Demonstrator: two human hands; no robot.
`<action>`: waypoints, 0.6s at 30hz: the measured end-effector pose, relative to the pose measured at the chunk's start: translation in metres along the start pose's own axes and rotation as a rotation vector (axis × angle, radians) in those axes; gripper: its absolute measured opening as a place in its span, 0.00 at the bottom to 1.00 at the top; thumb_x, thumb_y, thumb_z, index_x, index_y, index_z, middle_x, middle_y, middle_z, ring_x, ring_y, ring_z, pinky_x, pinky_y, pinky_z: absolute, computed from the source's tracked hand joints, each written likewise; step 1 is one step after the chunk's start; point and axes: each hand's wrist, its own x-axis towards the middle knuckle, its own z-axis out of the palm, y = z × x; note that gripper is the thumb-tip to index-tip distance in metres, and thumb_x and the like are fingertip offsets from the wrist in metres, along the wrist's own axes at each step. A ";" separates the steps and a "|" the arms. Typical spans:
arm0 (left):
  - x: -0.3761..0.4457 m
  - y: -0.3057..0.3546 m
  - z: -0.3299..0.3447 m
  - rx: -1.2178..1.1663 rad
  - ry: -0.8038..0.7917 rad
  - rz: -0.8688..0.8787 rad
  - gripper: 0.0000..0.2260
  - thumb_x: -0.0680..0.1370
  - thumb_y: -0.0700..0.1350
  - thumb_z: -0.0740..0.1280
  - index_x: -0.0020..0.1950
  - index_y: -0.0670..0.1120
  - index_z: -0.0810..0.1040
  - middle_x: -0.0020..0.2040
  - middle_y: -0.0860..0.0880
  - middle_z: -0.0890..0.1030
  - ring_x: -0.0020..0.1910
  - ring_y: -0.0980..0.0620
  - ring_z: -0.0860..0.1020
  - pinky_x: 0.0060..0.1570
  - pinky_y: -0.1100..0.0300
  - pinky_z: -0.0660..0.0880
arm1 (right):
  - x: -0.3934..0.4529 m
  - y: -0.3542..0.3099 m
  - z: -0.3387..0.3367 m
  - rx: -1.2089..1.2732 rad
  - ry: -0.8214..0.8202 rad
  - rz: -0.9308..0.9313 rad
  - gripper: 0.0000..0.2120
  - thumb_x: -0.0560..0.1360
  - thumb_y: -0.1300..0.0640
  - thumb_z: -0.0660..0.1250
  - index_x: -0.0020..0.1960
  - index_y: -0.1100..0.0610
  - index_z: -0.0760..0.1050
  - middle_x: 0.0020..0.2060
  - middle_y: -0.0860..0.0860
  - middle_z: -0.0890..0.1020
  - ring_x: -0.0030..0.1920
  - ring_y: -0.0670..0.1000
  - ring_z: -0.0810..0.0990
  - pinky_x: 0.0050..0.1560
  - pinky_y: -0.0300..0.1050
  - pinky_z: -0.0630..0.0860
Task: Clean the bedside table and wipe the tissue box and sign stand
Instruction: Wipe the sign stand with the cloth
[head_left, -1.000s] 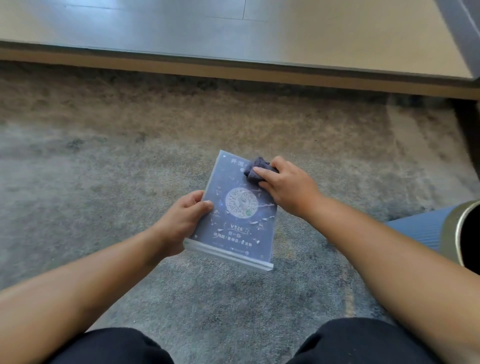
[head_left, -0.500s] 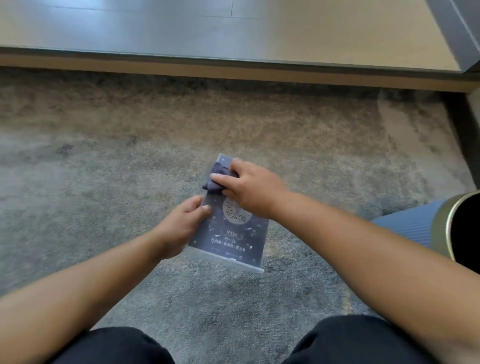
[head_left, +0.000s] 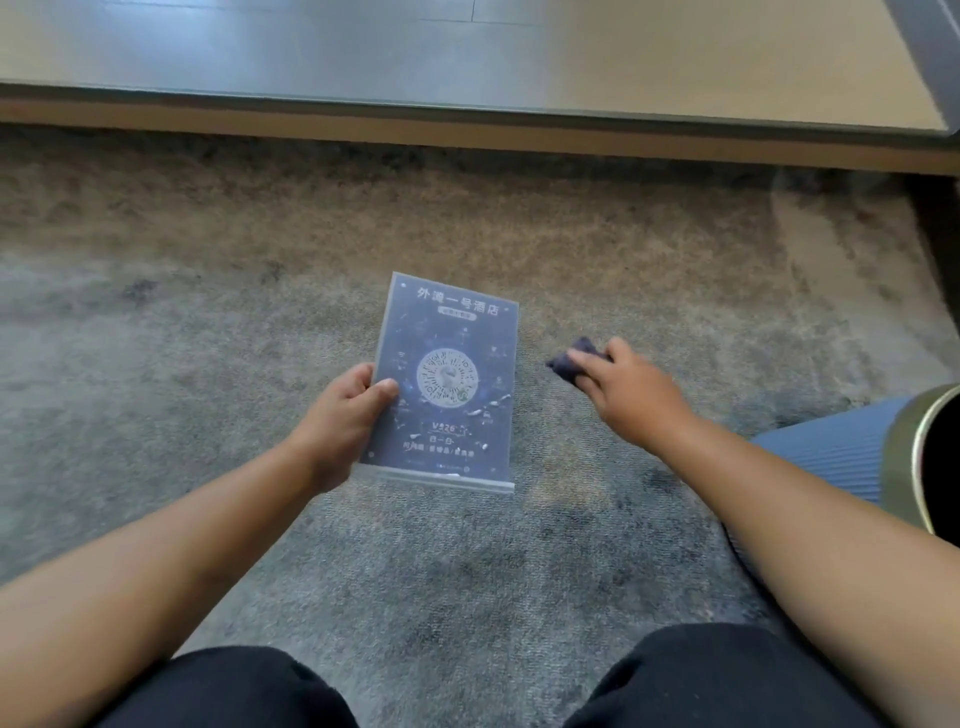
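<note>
The sign stand (head_left: 452, 364) is a clear acrylic holder with a dark blue printed card and a round code in its middle. It is held flat above the grey carpet, face up. My left hand (head_left: 345, 415) grips its left edge, thumb on the face. My right hand (head_left: 631, 389) is off to the right of the stand, apart from it, and holds a small dark blue cloth (head_left: 571, 361) under its fingers. The whole face of the sign is uncovered. No tissue box or bedside table is in view.
Grey-brown carpet (head_left: 208, 364) covers the floor below. A wooden strip and a smooth grey floor (head_left: 467, 47) run across the top. A blue ribbed cylinder with a gold rim (head_left: 852, 447) lies at the right edge. My dark-clad knees fill the bottom.
My right hand wiped with the cloth from the sign's top right to its top left, then left the sign and moved right. The left hand still holds the stand.
</note>
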 end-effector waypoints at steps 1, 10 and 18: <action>0.002 -0.001 0.002 0.007 -0.001 -0.007 0.07 0.82 0.41 0.58 0.57 0.43 0.74 0.47 0.43 0.84 0.42 0.46 0.84 0.36 0.52 0.81 | 0.005 -0.003 -0.006 0.039 0.048 0.025 0.18 0.80 0.47 0.57 0.68 0.46 0.68 0.48 0.51 0.67 0.43 0.56 0.73 0.38 0.46 0.67; 0.009 0.000 0.024 -0.113 -0.132 -0.009 0.11 0.82 0.44 0.59 0.59 0.44 0.79 0.51 0.41 0.84 0.48 0.44 0.83 0.41 0.50 0.81 | 0.022 -0.124 -0.031 0.015 0.106 -0.526 0.19 0.78 0.48 0.60 0.69 0.50 0.69 0.51 0.58 0.73 0.46 0.59 0.74 0.38 0.50 0.70; 0.011 -0.006 -0.005 -0.086 0.109 -0.029 0.09 0.83 0.45 0.58 0.50 0.45 0.77 0.39 0.46 0.85 0.37 0.48 0.84 0.35 0.52 0.81 | 0.008 -0.057 0.011 -0.112 0.002 -0.434 0.20 0.78 0.54 0.64 0.69 0.51 0.68 0.49 0.58 0.73 0.43 0.59 0.74 0.33 0.47 0.67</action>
